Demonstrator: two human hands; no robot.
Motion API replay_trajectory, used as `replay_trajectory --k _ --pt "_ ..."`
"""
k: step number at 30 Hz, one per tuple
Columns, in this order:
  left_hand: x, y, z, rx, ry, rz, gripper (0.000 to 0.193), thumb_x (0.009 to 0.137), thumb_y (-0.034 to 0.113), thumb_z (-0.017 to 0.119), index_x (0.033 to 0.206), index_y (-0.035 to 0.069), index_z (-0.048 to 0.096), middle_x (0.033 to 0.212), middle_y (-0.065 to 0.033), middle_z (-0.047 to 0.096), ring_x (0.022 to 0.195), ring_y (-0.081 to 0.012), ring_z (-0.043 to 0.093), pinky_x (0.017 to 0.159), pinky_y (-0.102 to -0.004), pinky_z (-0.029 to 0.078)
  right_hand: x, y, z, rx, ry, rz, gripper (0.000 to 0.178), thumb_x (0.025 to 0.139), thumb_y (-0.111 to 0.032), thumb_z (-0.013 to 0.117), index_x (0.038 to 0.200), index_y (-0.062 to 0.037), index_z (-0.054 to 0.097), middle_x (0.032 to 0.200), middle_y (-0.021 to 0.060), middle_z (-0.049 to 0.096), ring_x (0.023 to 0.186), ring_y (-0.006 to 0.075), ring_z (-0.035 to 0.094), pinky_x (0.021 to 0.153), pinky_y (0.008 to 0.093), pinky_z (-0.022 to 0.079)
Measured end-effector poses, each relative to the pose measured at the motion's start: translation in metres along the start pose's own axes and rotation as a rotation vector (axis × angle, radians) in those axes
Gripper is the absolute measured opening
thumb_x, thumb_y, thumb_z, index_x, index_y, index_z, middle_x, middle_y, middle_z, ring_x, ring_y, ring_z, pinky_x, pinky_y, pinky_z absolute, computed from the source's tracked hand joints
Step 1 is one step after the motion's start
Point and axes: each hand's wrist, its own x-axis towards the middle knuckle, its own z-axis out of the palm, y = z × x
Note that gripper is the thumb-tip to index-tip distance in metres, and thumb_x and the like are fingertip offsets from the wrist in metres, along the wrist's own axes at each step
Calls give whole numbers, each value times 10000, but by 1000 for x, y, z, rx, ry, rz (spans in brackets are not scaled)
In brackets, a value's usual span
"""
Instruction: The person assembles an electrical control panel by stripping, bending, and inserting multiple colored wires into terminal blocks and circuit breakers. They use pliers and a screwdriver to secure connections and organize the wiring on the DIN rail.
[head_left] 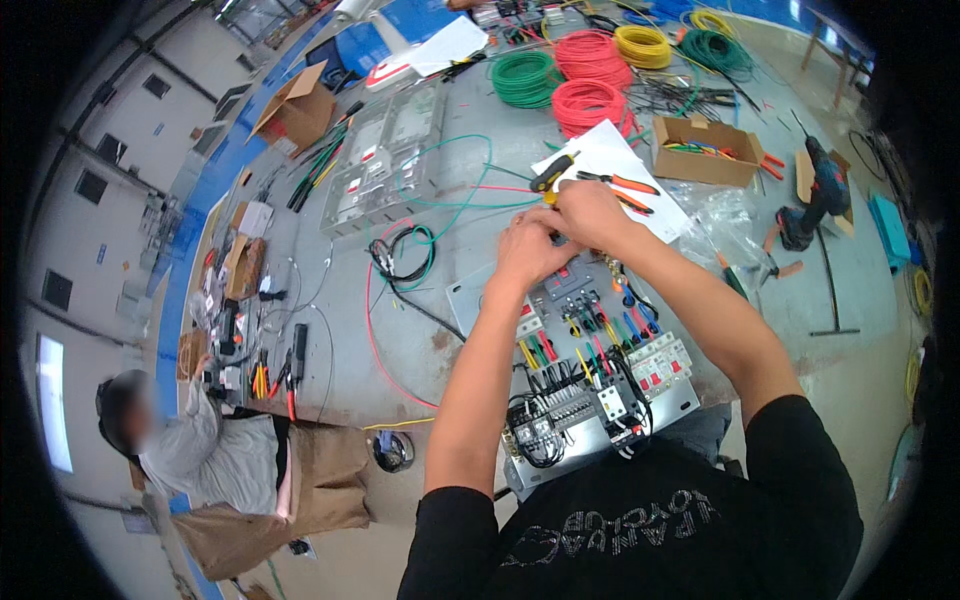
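Note:
A metal mounting panel [560, 455] carries wired electrical parts close in front of me. At its far end my left hand [530, 248] is closed, fingertips bent down over the parts there. My right hand [592, 214], also closed, meets it from the right; the fingers hide what they grip. A small yellow piece shows beside the right fingers. Just beyond the hands lie a black-and-yellow screwdriver handle [553, 173] and orange-handled pliers [632, 184]. On the panel are a grey breaker [570, 283], white circuit breakers [660, 366], terminal blocks and coloured wires.
Green [524, 79] and red wire coils [590, 106] sit at the back. A clear-lidded box [385, 160] and loose cables [402, 254] lie left. To the right are a cardboard box [705, 152] and a cordless drill [818, 190]. Another person [225, 450] works at the left.

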Motion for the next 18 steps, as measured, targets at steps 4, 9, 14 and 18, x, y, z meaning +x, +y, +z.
replay_trajectory --k 4,9,14,18 --pt "7 -17 9 -42 -20 26 578 790 549 799 1180 123 763 1340 -139 669 1284 -396 598 1048 -535 502 4 9 13 68 -45 18 513 907 -455 699 836 53 720 847 275 713 799 459 703 737 515 561" --pt "0 -29 33 -9 87 -40 527 862 486 714 1222 105 769 1434 -217 605 1353 -411 538 1098 -518 471 -4 -4 1 269 -66 -13 359 890 -303 732 883 53 688 878 276 703 838 475 684 759 521 545" --pt "1 -26 35 -30 135 -15 496 872 470 706 1220 124 780 1471 -214 580 1355 -382 536 1096 -529 459 -4 14 -1 396 -208 -62 359 907 -296 719 898 62 697 842 242 681 842 421 687 759 494 528" --pt "-5 -27 32 -75 134 -43 468 883 469 695 1208 139 763 1363 -121 646 1279 -365 573 1048 -533 483 -2 -4 2 217 -105 -29 477 926 -390 715 792 67 704 843 257 686 787 429 685 730 503 535"
